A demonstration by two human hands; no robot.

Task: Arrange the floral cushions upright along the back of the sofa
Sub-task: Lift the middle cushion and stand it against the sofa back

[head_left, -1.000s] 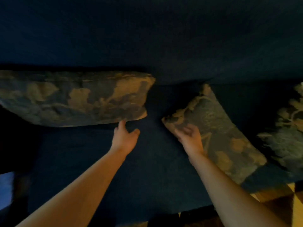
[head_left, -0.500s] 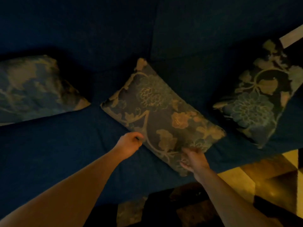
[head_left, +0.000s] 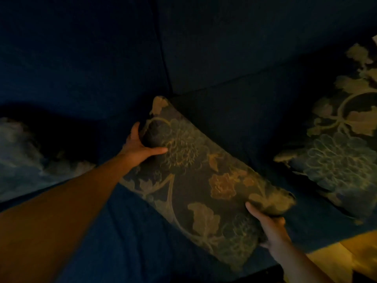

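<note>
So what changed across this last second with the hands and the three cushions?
The left hand left the left cushion and took a grip on the middle cushion at its upper left edge. The right hand slid from the cushion's top corner to its lower right end. The right cushion stayed propped against the sofa back.

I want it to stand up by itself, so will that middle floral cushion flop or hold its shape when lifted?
The middle cushion probably gives: it dents under the left hand. It looks plump, so likely light. It may slump unless leaned on the sofa back.
</note>
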